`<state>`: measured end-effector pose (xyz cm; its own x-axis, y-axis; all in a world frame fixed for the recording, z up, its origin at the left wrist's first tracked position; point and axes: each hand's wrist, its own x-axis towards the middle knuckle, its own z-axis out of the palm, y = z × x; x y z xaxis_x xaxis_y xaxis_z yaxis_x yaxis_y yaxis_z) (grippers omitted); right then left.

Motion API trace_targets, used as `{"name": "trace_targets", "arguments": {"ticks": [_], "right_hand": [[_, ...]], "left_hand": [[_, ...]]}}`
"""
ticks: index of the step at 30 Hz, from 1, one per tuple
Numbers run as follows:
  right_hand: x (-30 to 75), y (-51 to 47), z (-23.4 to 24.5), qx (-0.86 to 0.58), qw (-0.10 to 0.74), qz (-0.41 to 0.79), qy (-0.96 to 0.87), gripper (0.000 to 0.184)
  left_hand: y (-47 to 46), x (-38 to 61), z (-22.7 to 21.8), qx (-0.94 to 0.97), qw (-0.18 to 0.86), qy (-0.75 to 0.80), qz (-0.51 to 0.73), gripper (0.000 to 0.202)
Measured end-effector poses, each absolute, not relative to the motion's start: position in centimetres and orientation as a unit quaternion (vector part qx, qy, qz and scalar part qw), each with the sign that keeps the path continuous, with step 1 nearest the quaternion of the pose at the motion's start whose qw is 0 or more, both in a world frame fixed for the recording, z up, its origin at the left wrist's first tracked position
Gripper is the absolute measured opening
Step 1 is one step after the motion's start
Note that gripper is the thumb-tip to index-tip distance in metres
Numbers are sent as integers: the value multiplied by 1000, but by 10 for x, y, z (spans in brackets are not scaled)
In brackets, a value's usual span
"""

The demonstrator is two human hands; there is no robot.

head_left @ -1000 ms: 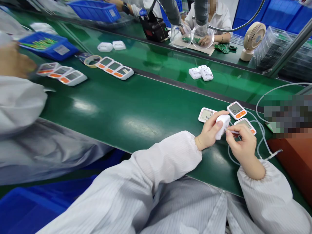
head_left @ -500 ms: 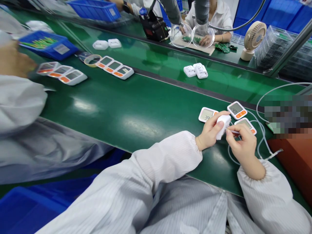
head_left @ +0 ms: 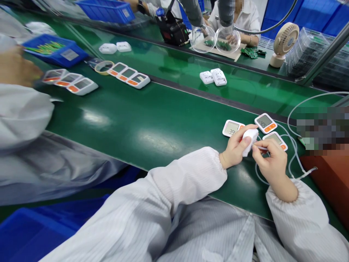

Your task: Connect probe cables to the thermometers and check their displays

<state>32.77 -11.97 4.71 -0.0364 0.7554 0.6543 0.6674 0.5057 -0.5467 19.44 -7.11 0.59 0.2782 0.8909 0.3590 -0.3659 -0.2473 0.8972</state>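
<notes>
On the far conveyor belt (head_left: 245, 91) the white units have drifted leftward since the earlier frames: the pair of white keypad units (head_left: 213, 77) at about 12 o'clock from the hands, and the two white casings (head_left: 115, 47) toward 10 o'clock, both sit further left than a second ago. The person's hands have barely shifted.

The left hand (head_left: 236, 147) is closed around a small white device (head_left: 249, 140), held upright just above the near green belt (head_left: 152, 123). The right hand (head_left: 268, 160) pinches a thin connector against the device's right side, fingers curled shut on it; a white cable (head_left: 293, 153) loops away at 3 o'clock.

Three display units lie just behind the hands. The left display unit (head_left: 231, 128), at 11 o'clock, reads what looks like "39", with further digits hidden by the thumb. The upper display unit (head_left: 265, 123), at 1 o'clock, shows digits resembling "40", too small to be sure. The third display unit (head_left: 275, 140) is partly covered by the right hand, its reading not legible.

At 9 to 10 o'clock, well apart, two rows of three display units (head_left: 128, 75) lie beside a tape roll (head_left: 103, 67). A blue bin (head_left: 54, 51) carries a white label, unreadable.
</notes>
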Motion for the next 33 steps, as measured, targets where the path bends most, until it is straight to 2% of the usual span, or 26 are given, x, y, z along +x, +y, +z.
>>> {"name": "trace_targets", "arguments": {"ticks": [10,21,26,29,33], "right_hand": [[328,-119,47,-486,478,29,-731,11],[327,-118,44,-483,487,33,-727,11],[329,-119,42,-507,490,55,-707,12],[332,-117,40,-513,488,27,-705,8],[334,-115,36,-522,511,-17,-683,12]], "left_hand": [[-71,194,6,587,533,256,554,64],[-67,193,5,647,441,246,571,58],[-67,192,8,649,477,233,545,64],[-63,192,10,643,512,238,517,68],[-53,192,11,604,504,306,536,87]]}}
